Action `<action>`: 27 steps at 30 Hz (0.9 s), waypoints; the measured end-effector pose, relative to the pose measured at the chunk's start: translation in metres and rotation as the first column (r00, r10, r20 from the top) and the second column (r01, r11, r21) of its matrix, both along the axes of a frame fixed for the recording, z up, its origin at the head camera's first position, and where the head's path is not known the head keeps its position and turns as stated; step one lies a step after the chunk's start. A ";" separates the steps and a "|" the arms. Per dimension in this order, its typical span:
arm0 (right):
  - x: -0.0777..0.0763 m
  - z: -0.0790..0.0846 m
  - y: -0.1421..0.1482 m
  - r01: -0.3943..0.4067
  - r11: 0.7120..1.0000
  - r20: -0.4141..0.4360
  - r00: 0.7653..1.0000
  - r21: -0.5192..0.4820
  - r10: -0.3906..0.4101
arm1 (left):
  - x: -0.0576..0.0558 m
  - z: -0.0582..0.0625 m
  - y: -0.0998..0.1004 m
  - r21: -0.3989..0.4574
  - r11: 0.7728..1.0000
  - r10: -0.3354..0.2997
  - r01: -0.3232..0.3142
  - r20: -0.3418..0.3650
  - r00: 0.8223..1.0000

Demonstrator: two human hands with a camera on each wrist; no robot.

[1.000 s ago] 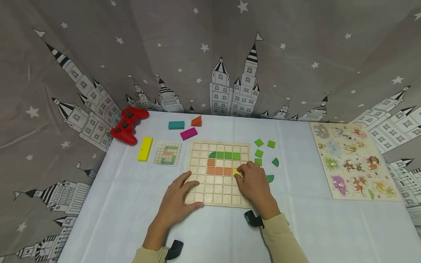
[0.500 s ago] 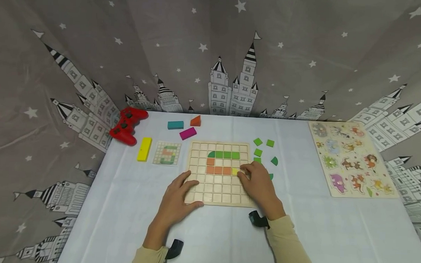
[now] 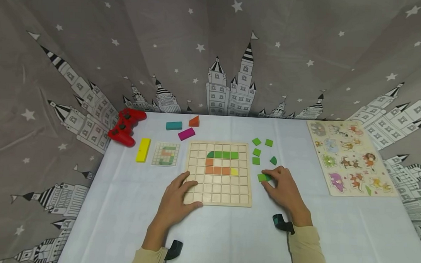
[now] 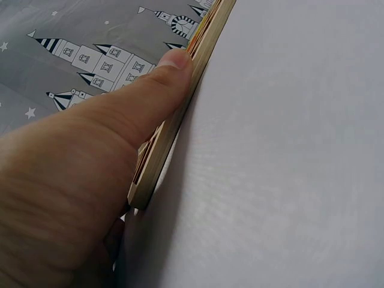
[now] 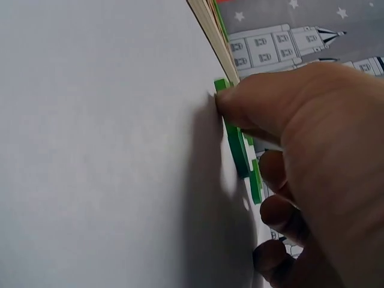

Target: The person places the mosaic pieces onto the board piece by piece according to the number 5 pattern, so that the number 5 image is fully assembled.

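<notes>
My right hand (image 3: 284, 189), to the right of the wooden grid board (image 3: 217, 189), pinches a light green square tile (image 3: 261, 178) between thumb and fingers. A darker green quarter-round tile (image 5: 238, 157) lies right beside it, partly hidden by the fingers in the head view. My left hand (image 3: 176, 200) rests spread at the board's near left corner, its thumb (image 4: 171, 69) against the front edge. On the board sit a green row (image 3: 226, 155) with a rounded left end, several orange square tiles (image 3: 217, 170) and a yellow square tile (image 3: 234, 171).
Several loose green tiles (image 3: 256, 152) lie right of the board. A pattern card (image 3: 166, 154), a yellow block (image 3: 143, 150), other coloured blocks (image 3: 186, 133) and a red game controller (image 3: 126, 127) are at the left. An animal puzzle board (image 3: 350, 159) lies far right.
My right hand has let go of the yellow tile on the board, moved right and taken hold of a green square tile. The left hand has stayed in place.
</notes>
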State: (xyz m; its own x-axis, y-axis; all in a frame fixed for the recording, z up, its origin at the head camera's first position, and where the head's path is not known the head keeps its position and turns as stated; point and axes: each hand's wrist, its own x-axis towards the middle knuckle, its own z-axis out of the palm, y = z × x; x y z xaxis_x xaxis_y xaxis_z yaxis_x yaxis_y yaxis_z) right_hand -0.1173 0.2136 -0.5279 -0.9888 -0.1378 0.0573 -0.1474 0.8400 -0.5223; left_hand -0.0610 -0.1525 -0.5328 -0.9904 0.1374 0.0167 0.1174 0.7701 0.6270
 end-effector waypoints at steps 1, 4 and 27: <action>0.000 0.000 -0.001 -0.004 1.000 0.003 1.000 0.016 0.004 | 0.000 0.000 0.000 0.000 1.000 0.000 0.000 0.000 1.000; 0.000 0.000 -0.003 -0.005 0.999 -0.002 1.000 0.042 0.005 | 0.000 0.000 0.000 -0.003 1.000 0.004 -0.004 -0.001 1.000; 0.004 0.004 -0.064 -0.173 0.985 -0.088 0.981 0.008 0.173 | 0.000 -0.003 0.000 -0.002 1.000 0.007 -0.007 0.008 1.000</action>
